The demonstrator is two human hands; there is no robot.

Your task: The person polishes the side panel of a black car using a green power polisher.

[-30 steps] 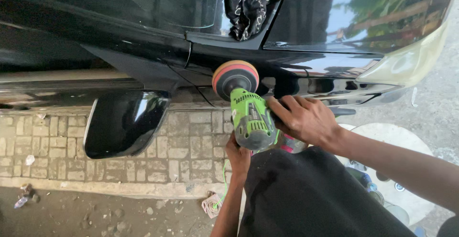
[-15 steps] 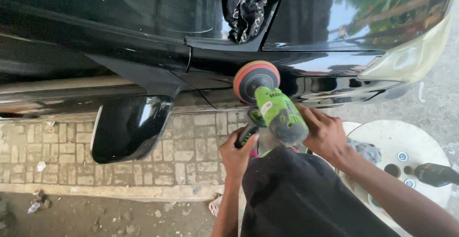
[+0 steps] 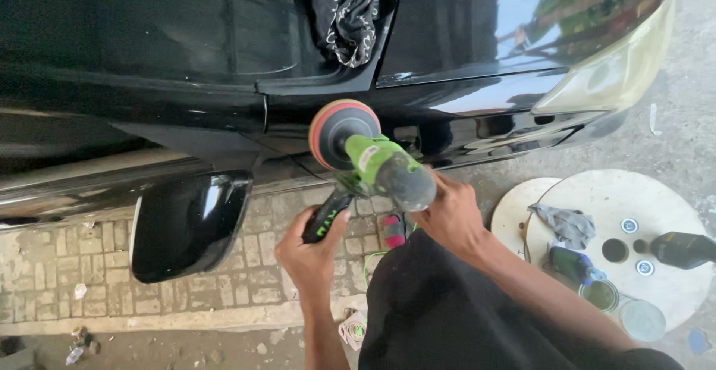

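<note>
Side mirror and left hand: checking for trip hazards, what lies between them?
In the head view, only bare brick paving shows between the black side mirror and the left hand, which grips the green polisher's side handle.

dark plastic bottle [image 3: 682, 250] lying on round white wooden spool top [image 3: 656, 198]; blue-capped green bottle [image 3: 573, 264] beside it; two round tins [image 3: 600, 294].

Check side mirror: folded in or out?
Out. The side mirror juts from the black car's door, glossy housing over the paving.
</note>
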